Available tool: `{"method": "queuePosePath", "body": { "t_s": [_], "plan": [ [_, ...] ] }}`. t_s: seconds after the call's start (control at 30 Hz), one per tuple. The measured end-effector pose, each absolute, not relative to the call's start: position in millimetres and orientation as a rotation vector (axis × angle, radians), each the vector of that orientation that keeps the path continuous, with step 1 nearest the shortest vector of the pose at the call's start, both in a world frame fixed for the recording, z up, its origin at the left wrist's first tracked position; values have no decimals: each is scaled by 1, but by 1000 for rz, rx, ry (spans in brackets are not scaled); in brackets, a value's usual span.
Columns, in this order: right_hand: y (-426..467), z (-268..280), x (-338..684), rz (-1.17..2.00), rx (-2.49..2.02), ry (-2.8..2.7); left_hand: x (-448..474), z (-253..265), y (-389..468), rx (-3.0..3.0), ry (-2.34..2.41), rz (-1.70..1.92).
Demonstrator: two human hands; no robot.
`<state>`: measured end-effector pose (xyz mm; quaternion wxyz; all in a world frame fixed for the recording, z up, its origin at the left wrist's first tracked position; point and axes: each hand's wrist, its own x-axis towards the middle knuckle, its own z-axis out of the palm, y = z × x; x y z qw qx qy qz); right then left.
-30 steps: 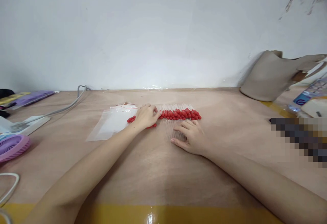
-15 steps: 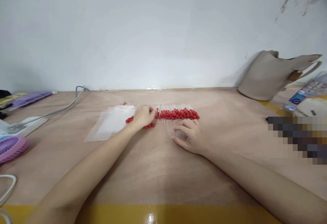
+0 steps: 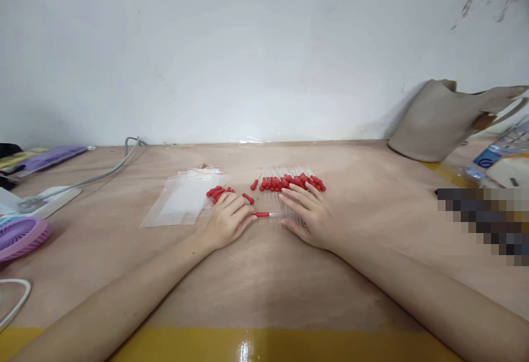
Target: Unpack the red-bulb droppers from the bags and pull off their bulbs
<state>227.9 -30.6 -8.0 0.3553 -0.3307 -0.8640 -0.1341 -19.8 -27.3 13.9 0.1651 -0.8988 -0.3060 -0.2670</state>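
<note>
My left hand [image 3: 230,220] is closed on a red rubber bulb [image 3: 262,215], which joins a thin clear tube like a glass dropper's. That tube runs sideways into my right hand [image 3: 311,217], between thumb and fingers. Several loose red bulbs [image 3: 217,192] lie just beyond my left hand. Behind my right hand is a row of red-bulbed droppers [image 3: 276,183], their clear stems pointing to the wall. Bare clear tubes [image 3: 271,201] lie in front of the row, partly hidden by my right hand. One dropper [image 3: 254,184] sits slightly apart at the row's left end.
Clear zip bags [image 3: 173,199] lie left of the loose bulbs. Farther left are a grey cable [image 3: 103,176] and a purple fan-like object [image 3: 25,238]. A beige bag [image 3: 430,122] leans at the back right, near a plastic bottle [image 3: 502,144]. A wall stands behind the table.
My left hand has come back toward me from the row's left end, and a red bulb on a clear tube now shows between my hands. The right hand has barely moved.
</note>
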Motion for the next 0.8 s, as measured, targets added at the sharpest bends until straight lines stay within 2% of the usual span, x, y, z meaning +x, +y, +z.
{"method": "queuePosePath", "body": {
  "t_s": [0.3,0.53,0.8],
  "plan": [
    [-29,-10,226,-245,-826,-2288,-17,11,-28,-2592,-811,-913],
    [-28,-11,226,-252,-751,-2273,2,6,-26,-2730,-752,-842],
    [-28,-11,222,-220,-749,-2322,6,0,-26,-2686,-685,-944]
  ]
}}
